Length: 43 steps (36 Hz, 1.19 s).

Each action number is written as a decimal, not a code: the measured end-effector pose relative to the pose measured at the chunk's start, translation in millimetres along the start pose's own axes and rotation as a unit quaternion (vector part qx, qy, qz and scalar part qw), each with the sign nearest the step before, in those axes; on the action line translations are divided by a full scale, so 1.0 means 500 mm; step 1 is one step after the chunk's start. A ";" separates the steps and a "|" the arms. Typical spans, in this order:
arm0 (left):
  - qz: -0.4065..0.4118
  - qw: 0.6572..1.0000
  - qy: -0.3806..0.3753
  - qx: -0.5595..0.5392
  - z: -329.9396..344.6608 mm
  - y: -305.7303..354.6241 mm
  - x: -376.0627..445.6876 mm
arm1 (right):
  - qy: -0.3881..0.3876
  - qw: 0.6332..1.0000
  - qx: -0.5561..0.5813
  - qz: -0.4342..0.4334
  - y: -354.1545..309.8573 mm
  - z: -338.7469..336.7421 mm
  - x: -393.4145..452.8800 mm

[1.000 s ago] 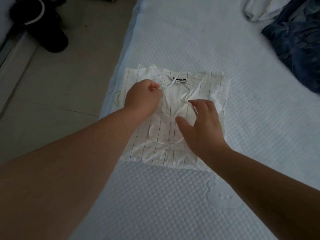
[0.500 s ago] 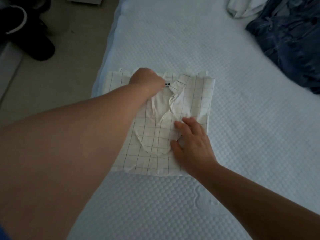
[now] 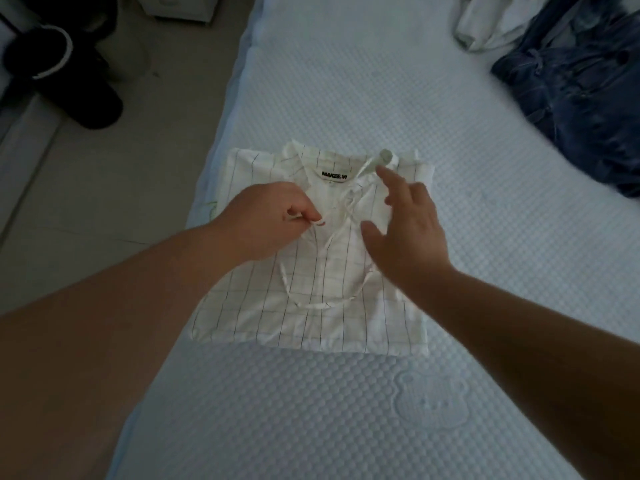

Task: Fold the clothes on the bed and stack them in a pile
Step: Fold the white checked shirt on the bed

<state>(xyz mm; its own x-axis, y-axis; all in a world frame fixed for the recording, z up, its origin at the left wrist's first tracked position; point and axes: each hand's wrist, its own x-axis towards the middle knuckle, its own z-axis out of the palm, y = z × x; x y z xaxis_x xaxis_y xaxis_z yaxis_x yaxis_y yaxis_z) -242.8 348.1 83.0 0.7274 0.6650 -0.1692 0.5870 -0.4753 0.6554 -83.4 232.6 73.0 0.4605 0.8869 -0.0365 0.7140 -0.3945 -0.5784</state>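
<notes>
**One checked shirt folded, two more garments waiting at the far corner**

So, count: three garments on the bed [image 3: 346, 81]. One white shirt [image 3: 311, 306] with thin dark grid lines lies folded into a rough square near the left edge of the mattress, black neck label [image 3: 334, 175] facing up, and a thin white drawstring [image 3: 318, 304] looping down over the front. One dark blue denim piece [image 3: 581, 98] is crumpled at the far right, with one pale garment [image 3: 485, 29] bunched just beside it.

Two bare hands over the shirt. Left hand [image 3: 266, 220] is curled, pinching the cord end between thumb and fingertips. Right hand [image 3: 408, 230] is spread open, gripping nothing, over the collar.

The mattress cover is quilted with little bumps. A black fuzzy boot [image 3: 69, 84] sits on the smooth floor.
</notes>
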 end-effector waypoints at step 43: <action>-0.111 0.975 0.177 -0.071 0.045 0.001 -0.158 | -0.083 0.996 -0.021 0.015 -0.035 -0.008 -0.158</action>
<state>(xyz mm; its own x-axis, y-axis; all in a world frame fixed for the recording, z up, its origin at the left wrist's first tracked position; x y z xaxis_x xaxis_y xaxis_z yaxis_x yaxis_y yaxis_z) -292.1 282.5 80.0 0.4041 0.9120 -0.0700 0.6428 -0.2287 0.7311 -130.4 168.5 89.4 0.3911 0.9009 -0.1885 0.7248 -0.4277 -0.5401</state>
